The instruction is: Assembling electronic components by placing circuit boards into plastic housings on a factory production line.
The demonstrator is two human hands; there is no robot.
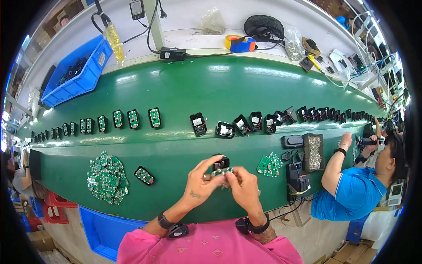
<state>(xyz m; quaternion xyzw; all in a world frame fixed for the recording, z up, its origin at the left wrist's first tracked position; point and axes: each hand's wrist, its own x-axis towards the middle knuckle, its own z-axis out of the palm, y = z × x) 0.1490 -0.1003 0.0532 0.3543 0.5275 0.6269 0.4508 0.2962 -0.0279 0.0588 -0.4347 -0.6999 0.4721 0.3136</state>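
Observation:
Both hands meet over the near part of the green bench [184, 99]. My left hand [200, 182] is closed around a small black plastic housing [220, 161], its open side partly showing. Against that housing, my right hand [243, 185] pinches a small green circuit board [223, 172]. Fingertips hide part of the board, so whether it is seated inside I cannot tell. To the left lies a housing fitted with a board [144, 175], beside a large heap of circuit boards [107, 178]. A smaller pile of boards [270, 164] lies right of my right hand.
Board-fitted housings [132, 119] line the bench at left; housings with wires [241, 125] line it at right. A box of small metal parts [313, 152] and a black-and-red tool [299, 179] stand near a co-worker in blue [360, 193]. A blue crate [79, 72] sits back left.

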